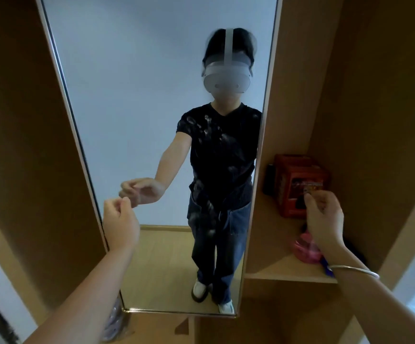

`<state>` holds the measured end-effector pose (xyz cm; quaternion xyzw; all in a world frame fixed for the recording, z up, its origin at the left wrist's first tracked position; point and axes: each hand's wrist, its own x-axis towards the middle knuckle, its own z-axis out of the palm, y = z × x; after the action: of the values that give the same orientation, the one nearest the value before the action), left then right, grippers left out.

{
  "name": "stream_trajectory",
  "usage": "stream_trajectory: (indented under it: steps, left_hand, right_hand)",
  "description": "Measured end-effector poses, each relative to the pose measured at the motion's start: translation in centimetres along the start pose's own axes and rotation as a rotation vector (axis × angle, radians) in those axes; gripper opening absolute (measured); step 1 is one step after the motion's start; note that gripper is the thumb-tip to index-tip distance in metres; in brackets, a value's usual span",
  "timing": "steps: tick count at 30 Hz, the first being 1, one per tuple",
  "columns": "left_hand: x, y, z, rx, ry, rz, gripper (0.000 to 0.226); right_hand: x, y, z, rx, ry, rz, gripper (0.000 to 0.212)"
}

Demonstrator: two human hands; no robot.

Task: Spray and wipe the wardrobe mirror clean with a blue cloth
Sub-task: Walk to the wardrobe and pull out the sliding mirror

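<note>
The tall wardrobe mirror (132,108) stands in front of me, with whitish smears on the glass around the reflected torso (208,135). My left hand (119,219) is raised close to the mirror's lower left edge, fingers curled with thumb against forefinger, holding nothing. My right hand (324,219) reaches into the open shelf compartment, fingers loosely bent and empty. Below it a pink object (304,249), possibly the spray bottle, lies on the shelf, partly hidden by my wrist. A scrap of blue (326,268), likely the cloth, shows under the wrist.
A red box (298,184) and a dark bottle (269,178) stand at the back of the wooden shelf (275,266). Wooden wardrobe panels (27,145) flank the mirror on both sides. A clear plastic bag (113,324) sits at the mirror's lower left corner.
</note>
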<state>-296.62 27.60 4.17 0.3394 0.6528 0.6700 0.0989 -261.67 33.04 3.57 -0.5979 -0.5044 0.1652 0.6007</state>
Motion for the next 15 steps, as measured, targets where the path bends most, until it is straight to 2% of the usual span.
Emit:
stream_trajectory:
  steps: [4,6,8,9,11,12,15]
  left_hand:
    - [-3.4,-1.5,2.1,0.11,-0.414,0.137,0.035]
    - [-5.3,-2.4,3.5,0.206,-0.617,0.16,0.039]
    - [-7.2,-3.1,4.9,0.313,-0.766,0.177,0.039]
    - [-7.9,-3.3,5.4,0.355,-0.819,0.188,0.039]
    - [-9.1,-3.8,6.2,0.421,-0.889,0.202,0.038]
    - [-9.5,-4.0,6.5,0.445,-0.908,0.202,0.038]
    - [-10.1,-4.8,6.8,0.46,-0.935,0.177,0.037]
  right_hand:
    - [0.9,2.7,-2.0,-0.081,0.114,0.092,0.041]
    - [0.9,3.9,-2.4,-0.044,0.075,0.17,0.042]
    - [1.0,5.6,-2.1,0.029,-0.032,0.298,0.057]
    - [1.0,6.5,-1.8,0.065,-0.113,0.362,0.068]
    - [1.7,8.4,-1.3,0.087,-0.222,0.461,0.064]
    - [2.2,9.2,-1.0,0.076,-0.249,0.463,0.057]
    - [3.7,9.8,0.2,0.038,-0.297,0.454,0.066]
